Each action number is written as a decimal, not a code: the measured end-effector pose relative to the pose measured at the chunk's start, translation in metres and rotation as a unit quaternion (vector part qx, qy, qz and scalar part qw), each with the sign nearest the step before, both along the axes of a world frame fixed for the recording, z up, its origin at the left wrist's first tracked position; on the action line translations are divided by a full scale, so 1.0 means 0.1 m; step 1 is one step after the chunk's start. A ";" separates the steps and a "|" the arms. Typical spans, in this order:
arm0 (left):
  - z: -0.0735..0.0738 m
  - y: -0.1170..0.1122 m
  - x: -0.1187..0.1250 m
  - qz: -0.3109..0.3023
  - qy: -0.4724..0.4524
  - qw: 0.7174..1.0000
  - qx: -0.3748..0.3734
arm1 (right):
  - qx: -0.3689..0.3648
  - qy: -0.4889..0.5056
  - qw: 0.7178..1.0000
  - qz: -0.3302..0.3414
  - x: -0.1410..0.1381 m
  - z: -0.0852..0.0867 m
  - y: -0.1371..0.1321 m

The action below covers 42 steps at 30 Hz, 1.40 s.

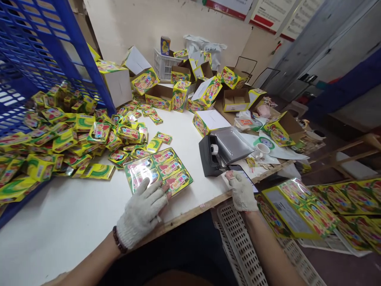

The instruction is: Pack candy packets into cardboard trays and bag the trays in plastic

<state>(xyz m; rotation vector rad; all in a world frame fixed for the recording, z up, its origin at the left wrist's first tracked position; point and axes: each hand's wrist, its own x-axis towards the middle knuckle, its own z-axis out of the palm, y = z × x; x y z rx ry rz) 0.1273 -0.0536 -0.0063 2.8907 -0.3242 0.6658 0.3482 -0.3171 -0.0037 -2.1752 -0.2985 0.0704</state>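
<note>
My left hand (144, 210), in a white knit glove with bare fingertips, lies flat with fingers spread over a block of small packs (171, 169). Clear shiny film covers these yellow and green packs, set side by side on the white table. My right hand (242, 192), gloved alike, has thumb and fingers closed together at the table's front edge. A small pale strip shows beside its fingertips; what it is I cannot make out. Just beyond stands a black tape dispenser (210, 157) with a white roll. Partly behind the right hand lies a phone (244, 174).
A heap of loose packs (68, 139) spills from a tipped blue crate (86, 51) at left. Open printed cartons (159, 97) crowd the back. Clear film sheets (232, 143) and a white mug (262, 151) lie right. Stacked packed boxes (297, 210) stand below right.
</note>
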 end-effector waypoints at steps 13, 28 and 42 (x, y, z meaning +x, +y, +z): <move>0.03 0.13 -0.23 -0.032 -0.072 0.996 -0.040 | 0.121 0.187 0.974 -0.043 -0.10 -0.25 0.14; 0.26 0.06 -0.33 -0.009 0.019 0.998 -0.051 | 0.182 0.335 0.889 0.253 -1.37 -0.09 1.01; 0.20 -0.18 0.10 0.182 0.082 0.979 -0.028 | 0.229 0.499 0.814 0.192 -1.24 -0.20 0.92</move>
